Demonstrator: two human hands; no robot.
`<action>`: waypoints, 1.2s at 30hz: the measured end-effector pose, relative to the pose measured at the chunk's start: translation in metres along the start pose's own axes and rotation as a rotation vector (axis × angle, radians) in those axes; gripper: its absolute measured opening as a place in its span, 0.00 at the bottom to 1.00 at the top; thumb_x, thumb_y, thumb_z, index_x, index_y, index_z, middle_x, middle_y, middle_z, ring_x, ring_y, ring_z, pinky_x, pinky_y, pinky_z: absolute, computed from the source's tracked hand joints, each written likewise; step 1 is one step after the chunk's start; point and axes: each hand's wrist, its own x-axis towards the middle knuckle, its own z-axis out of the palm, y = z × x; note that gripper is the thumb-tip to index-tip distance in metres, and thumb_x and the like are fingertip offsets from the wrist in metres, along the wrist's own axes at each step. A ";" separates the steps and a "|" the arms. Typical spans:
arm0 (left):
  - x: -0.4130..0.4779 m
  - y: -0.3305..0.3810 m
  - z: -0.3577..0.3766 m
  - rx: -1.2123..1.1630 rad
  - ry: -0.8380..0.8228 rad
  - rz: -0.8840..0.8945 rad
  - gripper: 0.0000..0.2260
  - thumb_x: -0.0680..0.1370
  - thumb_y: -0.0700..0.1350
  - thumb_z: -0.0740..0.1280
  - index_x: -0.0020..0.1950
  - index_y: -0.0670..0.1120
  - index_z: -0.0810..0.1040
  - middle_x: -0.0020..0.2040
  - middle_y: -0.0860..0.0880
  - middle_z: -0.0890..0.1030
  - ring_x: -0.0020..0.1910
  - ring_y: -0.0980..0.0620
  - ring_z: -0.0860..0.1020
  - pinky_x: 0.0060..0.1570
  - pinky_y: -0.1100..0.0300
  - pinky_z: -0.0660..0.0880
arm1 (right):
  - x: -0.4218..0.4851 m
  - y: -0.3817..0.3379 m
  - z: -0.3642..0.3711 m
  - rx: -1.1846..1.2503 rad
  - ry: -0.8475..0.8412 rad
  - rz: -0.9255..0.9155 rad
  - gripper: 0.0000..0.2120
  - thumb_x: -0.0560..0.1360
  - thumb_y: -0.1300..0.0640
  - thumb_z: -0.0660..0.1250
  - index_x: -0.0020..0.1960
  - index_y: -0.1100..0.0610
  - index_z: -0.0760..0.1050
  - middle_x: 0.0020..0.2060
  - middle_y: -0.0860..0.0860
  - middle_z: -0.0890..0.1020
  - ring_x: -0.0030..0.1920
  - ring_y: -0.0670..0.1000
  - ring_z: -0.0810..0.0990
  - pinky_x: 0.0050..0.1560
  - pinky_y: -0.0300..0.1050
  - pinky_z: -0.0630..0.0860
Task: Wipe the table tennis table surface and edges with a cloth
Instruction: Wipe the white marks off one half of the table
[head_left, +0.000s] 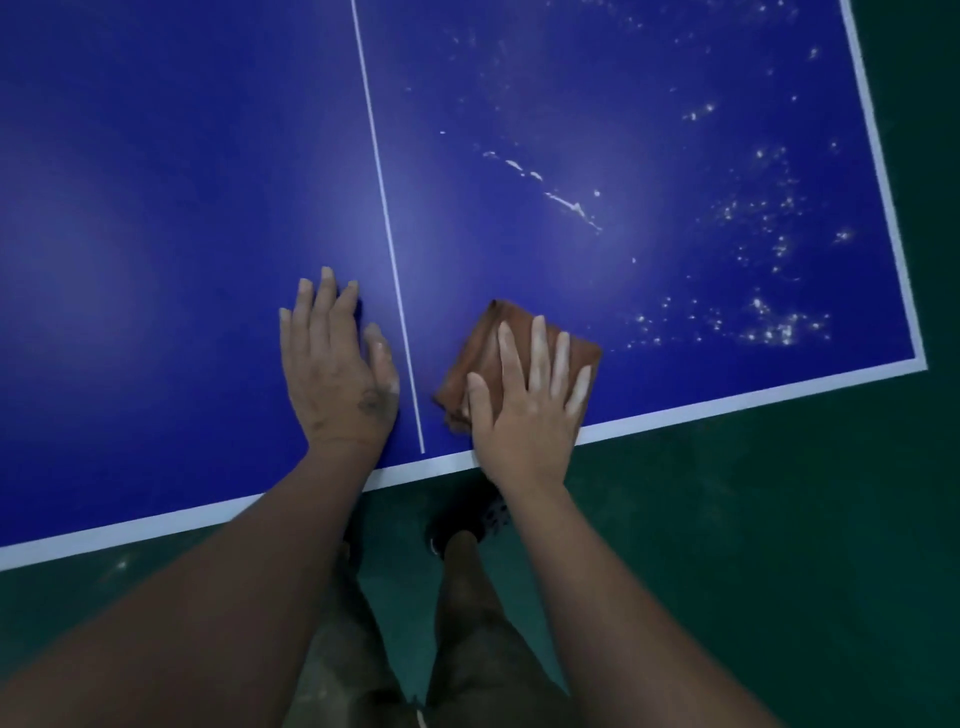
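Note:
The blue table tennis table (182, 234) fills the upper part of the head view, with a white centre line (387, 228) and white edge lines. A folded brown cloth (478, 343) lies on the table just right of the centre line, near the front edge. My right hand (524, 400) presses flat on the cloth with straight, spread fingers. My left hand (337, 369) rests flat on the bare table just left of the centre line. White streaks and specks (566, 200) cover the right half of the table.
The table's near white edge (727, 402) runs diagonally and meets the right edge at a corner (919, 361). Dark green floor (779, 519) lies beyond it. My legs and a dark shoe (467, 519) stand below the edge.

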 end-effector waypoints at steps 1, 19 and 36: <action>0.001 0.017 0.009 -0.007 -0.017 -0.013 0.22 0.88 0.45 0.61 0.82 0.41 0.71 0.85 0.43 0.68 0.87 0.42 0.60 0.87 0.42 0.54 | -0.001 0.014 0.000 -0.003 0.005 0.004 0.31 0.87 0.35 0.54 0.87 0.44 0.57 0.88 0.50 0.52 0.87 0.57 0.48 0.84 0.69 0.47; 0.003 0.069 0.060 0.272 -0.133 -0.040 0.30 0.88 0.57 0.53 0.89 0.46 0.59 0.90 0.45 0.54 0.89 0.42 0.48 0.87 0.39 0.47 | 0.108 0.115 -0.022 0.029 0.019 -0.173 0.31 0.87 0.36 0.54 0.87 0.46 0.59 0.88 0.52 0.53 0.87 0.58 0.47 0.83 0.71 0.46; 0.004 0.068 0.064 0.277 -0.108 -0.031 0.29 0.88 0.56 0.55 0.88 0.46 0.60 0.90 0.45 0.55 0.89 0.43 0.48 0.87 0.39 0.47 | 0.210 0.109 -0.032 0.039 -0.015 -0.238 0.31 0.87 0.36 0.53 0.86 0.46 0.60 0.88 0.51 0.53 0.87 0.59 0.48 0.84 0.70 0.43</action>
